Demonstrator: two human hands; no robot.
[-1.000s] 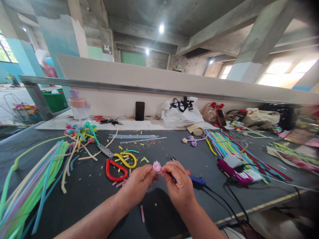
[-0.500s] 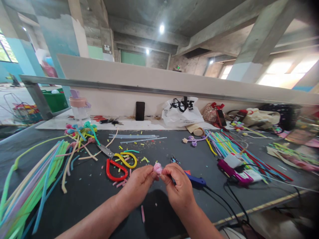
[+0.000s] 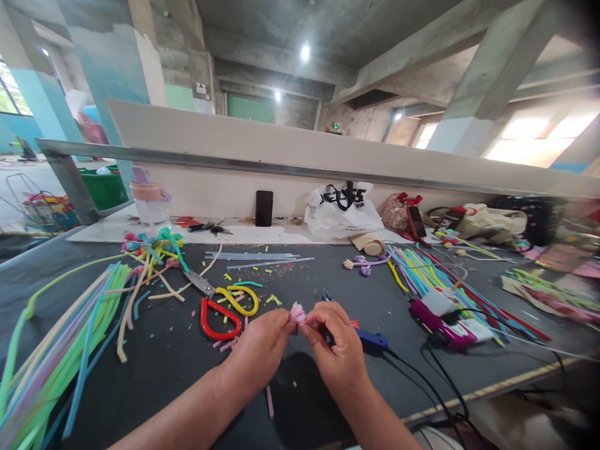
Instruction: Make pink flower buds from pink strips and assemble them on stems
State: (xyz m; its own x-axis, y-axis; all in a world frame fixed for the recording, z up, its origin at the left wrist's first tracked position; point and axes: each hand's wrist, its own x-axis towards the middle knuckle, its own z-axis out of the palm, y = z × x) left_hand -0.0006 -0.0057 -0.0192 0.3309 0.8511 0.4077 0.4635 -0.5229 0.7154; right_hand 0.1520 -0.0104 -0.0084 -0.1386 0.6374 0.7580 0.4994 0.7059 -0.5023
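The pink fluffy piece [image 3: 297,314] is positioned above the desk [image 3: 173,353], between the fingertips of the left hand [image 3: 262,340] and the right hand [image 3: 336,337]. The fingers of both hands pinch it from opposite sides. Scissors [image 3: 203,285] lie near the left hand.

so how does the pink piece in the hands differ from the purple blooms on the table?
Pose: the pink piece is held between the left hand and right hand; the purple blooms lie on the table.
Count: one pink piece, at least two purple blooms.
Stems: the purple blooms show some; none is visible on the pink piece.
Both look bunched.
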